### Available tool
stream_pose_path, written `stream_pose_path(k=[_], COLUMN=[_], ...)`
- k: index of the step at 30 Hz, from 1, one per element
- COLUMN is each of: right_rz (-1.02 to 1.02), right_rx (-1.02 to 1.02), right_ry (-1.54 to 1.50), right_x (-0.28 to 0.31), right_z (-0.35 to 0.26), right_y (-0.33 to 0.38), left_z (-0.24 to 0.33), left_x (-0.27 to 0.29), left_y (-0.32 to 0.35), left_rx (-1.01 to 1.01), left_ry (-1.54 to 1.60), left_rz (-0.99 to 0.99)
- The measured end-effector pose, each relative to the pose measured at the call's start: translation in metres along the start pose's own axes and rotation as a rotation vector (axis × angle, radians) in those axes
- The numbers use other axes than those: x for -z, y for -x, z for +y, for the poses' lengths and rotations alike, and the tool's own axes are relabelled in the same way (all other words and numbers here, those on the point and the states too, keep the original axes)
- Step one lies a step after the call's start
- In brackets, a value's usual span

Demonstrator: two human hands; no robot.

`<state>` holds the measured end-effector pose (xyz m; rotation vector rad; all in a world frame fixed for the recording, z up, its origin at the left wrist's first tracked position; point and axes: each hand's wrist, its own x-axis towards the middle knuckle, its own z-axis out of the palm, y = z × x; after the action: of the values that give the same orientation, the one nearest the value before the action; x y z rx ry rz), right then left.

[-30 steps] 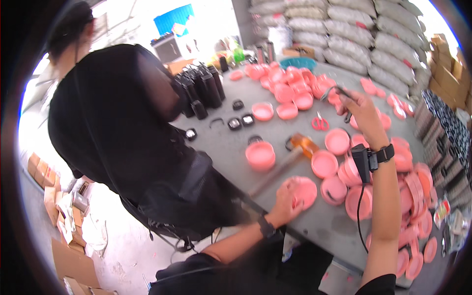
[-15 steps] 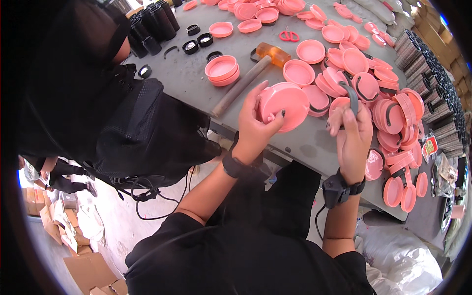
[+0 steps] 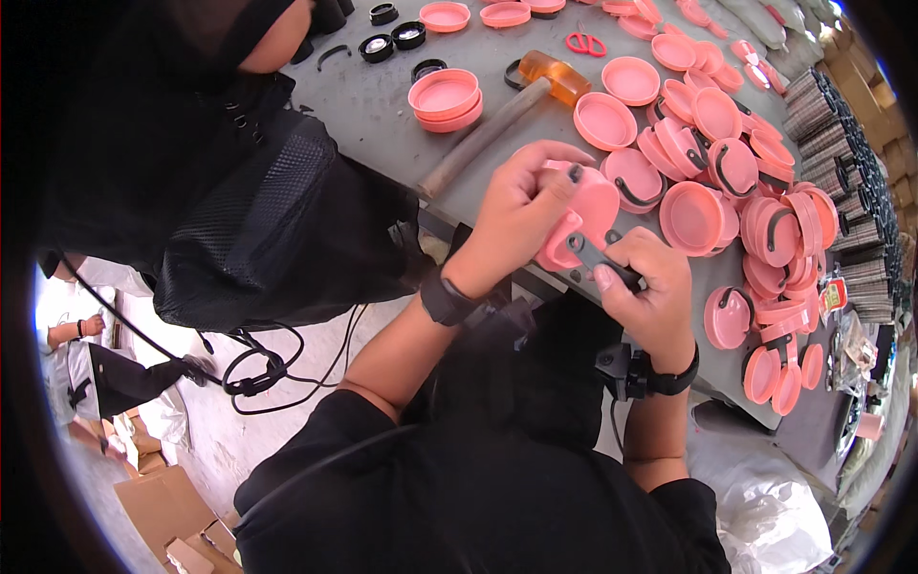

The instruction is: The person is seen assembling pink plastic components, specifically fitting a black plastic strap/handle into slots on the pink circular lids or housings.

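Tilted up above the table's near edge, a pink round lid (image 3: 597, 203) is gripped by my left hand (image 3: 521, 212), the thumb lying over its face. My right hand (image 3: 658, 292) pinches a dark grey strap handle (image 3: 591, 254) between thumb and fingers. One holed end of the strap sits against or close by the lid's near rim; whether it is fastened there I cannot tell. Just to the right spreads a heap of pink lids (image 3: 734, 167), several with dark straps on them.
A mallet (image 3: 555, 77) with an amber head lies beyond my left hand, near red-handled scissors (image 3: 585, 44). Two stacked pink lids (image 3: 445, 94) and black rings (image 3: 377, 48) are farther left. A person in black (image 3: 258, 201) is close on my left. Stacked cylinders (image 3: 841, 163) line the right.
My right hand has brought the strap down and left to the lid's rim. My left hand has turned the lid from facing up to a steeper tilt.
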<state>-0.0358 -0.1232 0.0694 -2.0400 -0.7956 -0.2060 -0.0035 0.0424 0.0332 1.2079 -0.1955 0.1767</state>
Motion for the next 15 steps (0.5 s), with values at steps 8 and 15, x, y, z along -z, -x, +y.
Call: stream_pose_path(k=[8, 15], right_rz=[0.082, -0.051], right_rx=[-0.295, 0.073], right_ry=[-0.504, 0.043], right_x=[-0.001, -0.003], right_z=[0.006, 0.017], right_y=[-0.012, -0.021], left_z=[0.014, -0.002], left_x=[0.008, 0.012], left_y=[-0.009, -0.012], left_rx=[0.152, 0.414], left_ry=[-0.145, 0.061], left_rz=[-0.422, -0.444])
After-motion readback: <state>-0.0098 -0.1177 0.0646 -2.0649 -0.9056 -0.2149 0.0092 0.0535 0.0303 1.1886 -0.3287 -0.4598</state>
